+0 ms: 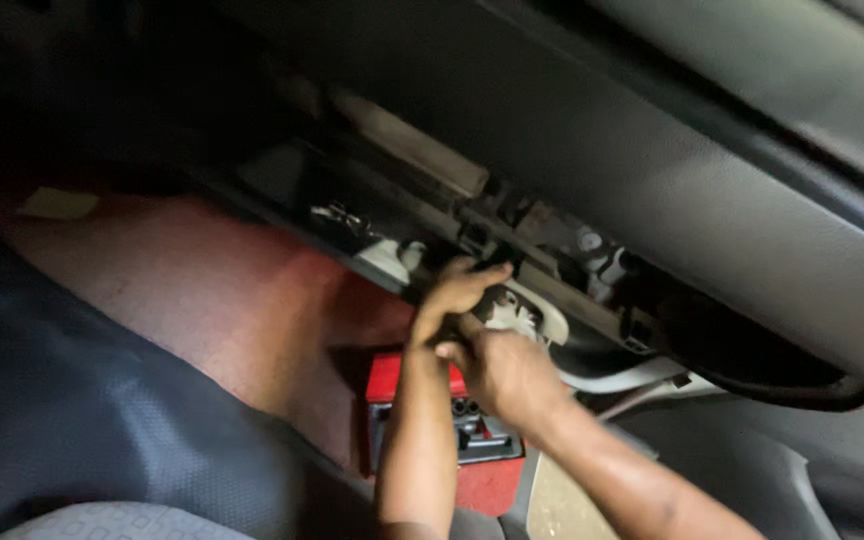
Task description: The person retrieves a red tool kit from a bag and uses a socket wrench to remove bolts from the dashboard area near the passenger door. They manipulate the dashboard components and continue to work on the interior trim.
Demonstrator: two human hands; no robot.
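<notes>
Under the dashboard (652,190), both hands (472,320) grip a white fitting (524,312).

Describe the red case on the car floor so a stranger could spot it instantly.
Start at the dark textured dashboard and drop past the two hands, left hand and right hand, reaching under it. Below them, on the reddish floor carpet, lies the red plastic case with a grey inner tray, the only bright red thing there.

Left hand (455,292) raised, fingers curled and pointing right, right hand (497,372) just below — knuckles up, forearms bare, nearly touching.
</notes>
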